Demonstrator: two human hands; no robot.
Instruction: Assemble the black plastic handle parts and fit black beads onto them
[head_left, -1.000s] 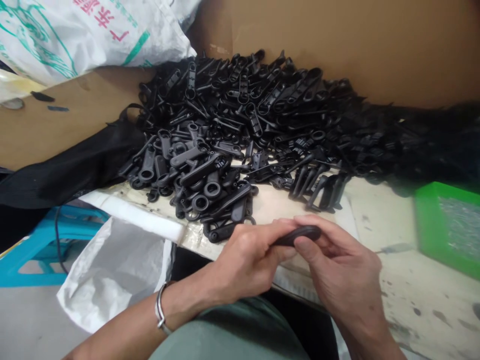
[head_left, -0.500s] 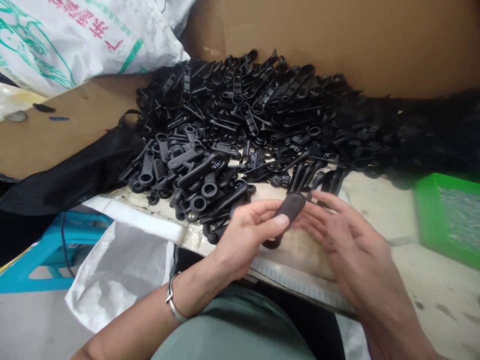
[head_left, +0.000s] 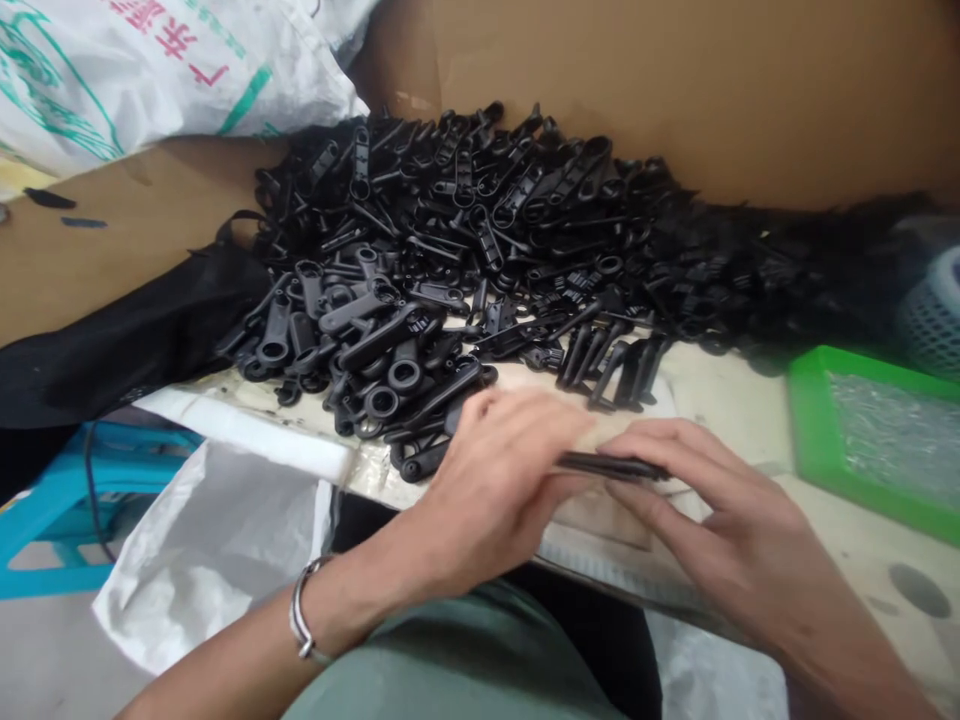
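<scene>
My left hand (head_left: 502,480) and my right hand (head_left: 720,500) grip a slim black plastic part (head_left: 611,465) between them, over the table's front edge. The part is seen edge-on, one end under my left fingers, the other pinched by my right thumb and fingers. Just beyond, a row of black plastic pieces (head_left: 611,370) stands on the table. Left of those lies a heap of black plastic arms with ring-shaped ends (head_left: 382,400). A metal bracelet (head_left: 302,615) circles my left wrist.
Behind, a large pile of black parts (head_left: 480,200) rests against a cardboard wall (head_left: 675,90). At right stands a green tray (head_left: 814,420) of small clear or shiny pieces, near a mesh-sided basket (head_left: 937,310). A white sack (head_left: 217,540) and blue stool (head_left: 45,530) are lower left.
The black part has turned from showing its broad face to edge-on. My right hand has closed on its end, and my left hand has rolled over, back upward. The view has shifted slightly right.
</scene>
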